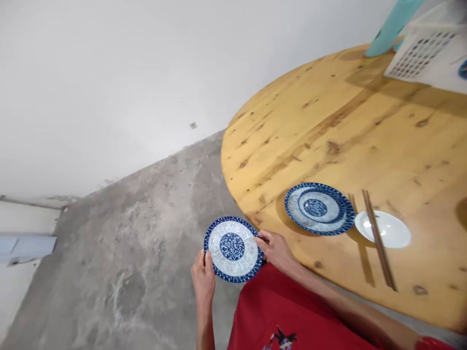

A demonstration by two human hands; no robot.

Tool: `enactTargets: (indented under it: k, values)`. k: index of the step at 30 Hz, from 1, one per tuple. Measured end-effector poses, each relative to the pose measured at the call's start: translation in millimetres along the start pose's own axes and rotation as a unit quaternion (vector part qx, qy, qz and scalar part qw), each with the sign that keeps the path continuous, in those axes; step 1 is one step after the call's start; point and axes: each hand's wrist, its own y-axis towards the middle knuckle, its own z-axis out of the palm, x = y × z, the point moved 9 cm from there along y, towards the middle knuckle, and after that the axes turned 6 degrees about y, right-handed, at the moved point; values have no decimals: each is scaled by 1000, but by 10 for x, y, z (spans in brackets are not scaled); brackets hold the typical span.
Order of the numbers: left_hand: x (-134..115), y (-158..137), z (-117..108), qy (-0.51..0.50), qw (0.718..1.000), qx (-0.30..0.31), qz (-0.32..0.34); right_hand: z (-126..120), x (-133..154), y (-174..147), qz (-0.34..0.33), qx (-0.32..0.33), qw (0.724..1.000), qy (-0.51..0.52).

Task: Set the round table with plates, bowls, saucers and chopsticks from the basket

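Observation:
A blue-and-white patterned plate (232, 246) is held up between both hands, over the grey floor just off the table's left edge. My left hand (203, 274) grips its lower left rim, thumb on top. On the opposite side, my right hand (274, 247) pinches the right rim, with its thumb on the plate's face. To the right on the table lie stacked blue-and-white plates (315, 208), a smaller one resting on a larger. Beside them sits a white bowl (396, 231) with a pair of wooden chopsticks (379, 243) across it.
The round wooden table (292, 141) fills the right side. A white perforated basket (419, 53) and a turquoise cylindrical object (392, 29) stand at its back right. Concrete floor (146, 243) and a white wall (127, 87) lie to the left.

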Motion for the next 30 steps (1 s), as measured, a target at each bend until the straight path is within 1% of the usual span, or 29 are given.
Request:
enactTargets:
  k: [2,4,6,9,12,15,19,22,24,26,28,30]
  values:
    - [-95,397,-70,12,1000,9,16,79,148,259,6,-9,1000,9]
    - [-221,751,-85,22,999,19,32,89,277,478,13,-24,999,18]
    - [-359,1080,-26,22,998,40,52,33,389,656,14,-49,998,27]
    - [-580,1573,183,12,992,89,92,-114,489,861,18,-99,994,33]
    - [-824,2095,503,12,978,155,140,-269,497,1021,26,-171,984,39]
    - [-1135,2635,889,30,955,218,200,-352,396,1206,57,-241,965,89]
    - [-1647,3359,1457,82,914,273,288,-401,270,1581,97,-322,929,156]
    - [-2068,3812,1913,96,875,317,352,-483,289,1875,111,-407,891,170]
    - [-2332,4032,2200,91,845,354,390,-528,330,2030,125,-467,856,183]
    - [-2566,4188,2451,83,813,391,424,-551,388,2162,137,-515,823,200]
    - [-2767,4301,2653,76,782,421,453,-558,441,2279,149,-548,795,212]
    - [-2929,4396,2815,75,757,443,475,-557,476,2384,161,-572,774,219]
